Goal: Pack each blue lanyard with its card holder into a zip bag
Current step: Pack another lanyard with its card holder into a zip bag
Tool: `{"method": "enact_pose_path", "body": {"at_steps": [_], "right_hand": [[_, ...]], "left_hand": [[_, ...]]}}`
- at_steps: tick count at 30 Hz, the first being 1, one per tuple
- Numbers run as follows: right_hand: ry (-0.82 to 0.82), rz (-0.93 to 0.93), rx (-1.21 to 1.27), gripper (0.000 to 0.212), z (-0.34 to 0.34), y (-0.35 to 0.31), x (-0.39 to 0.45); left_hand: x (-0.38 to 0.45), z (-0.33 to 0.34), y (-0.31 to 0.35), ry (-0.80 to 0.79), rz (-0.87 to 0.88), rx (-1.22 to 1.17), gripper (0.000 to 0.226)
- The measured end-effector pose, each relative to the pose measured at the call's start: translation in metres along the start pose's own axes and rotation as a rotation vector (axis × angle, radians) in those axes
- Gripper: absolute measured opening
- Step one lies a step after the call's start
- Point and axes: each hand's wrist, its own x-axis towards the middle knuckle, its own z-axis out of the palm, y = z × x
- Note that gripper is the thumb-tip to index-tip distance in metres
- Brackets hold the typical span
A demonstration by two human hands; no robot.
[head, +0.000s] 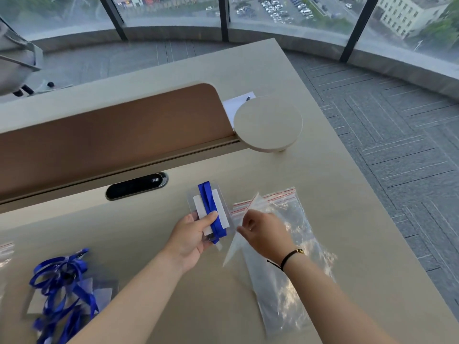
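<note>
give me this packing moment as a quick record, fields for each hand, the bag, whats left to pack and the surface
left hand: left hand holds a clear card holder with its blue lanyard folded along it, thumb pressing on top
right hand: right hand pinches the mouth of a zip bag, lifting one side
zip bag: not yet filled, on a stack of bags
left to pack: pile of lanyards at near left
surface: beige desk

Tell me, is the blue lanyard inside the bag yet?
Not yet. The blue lanyard lies folded on its card holder in the left hand; the right hand is lifting the zip bag.
</note>
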Motion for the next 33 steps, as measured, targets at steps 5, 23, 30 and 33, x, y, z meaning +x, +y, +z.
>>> {"method": "enact_pose_path", "body": {"at_steps": [5, 23, 30, 33], "right_hand": [[-0.009, 0.004, 0.142, 0.009, 0.026, -0.050, -0.027], [0.019, -0.134, 0.116, 0.034, 0.113, -0.207, -0.110], [0.053, -0.129, 0.115, 0.038, 0.122, -0.221, -0.126], [0.093, -0.151, 0.116, 0.039, 0.121, -0.224, -0.128]], "left_hand": [[-0.039, -0.038, 0.010, -0.037, 0.008, -0.098, 0.029], [-0.158, -0.162, 0.018, -0.187, 0.092, -0.699, 0.029], [-0.167, -0.191, 0.010, -0.117, 0.107, -0.579, 0.043], [-0.172, -0.199, 0.006, -0.047, 0.103, -0.498, 0.043]]}}
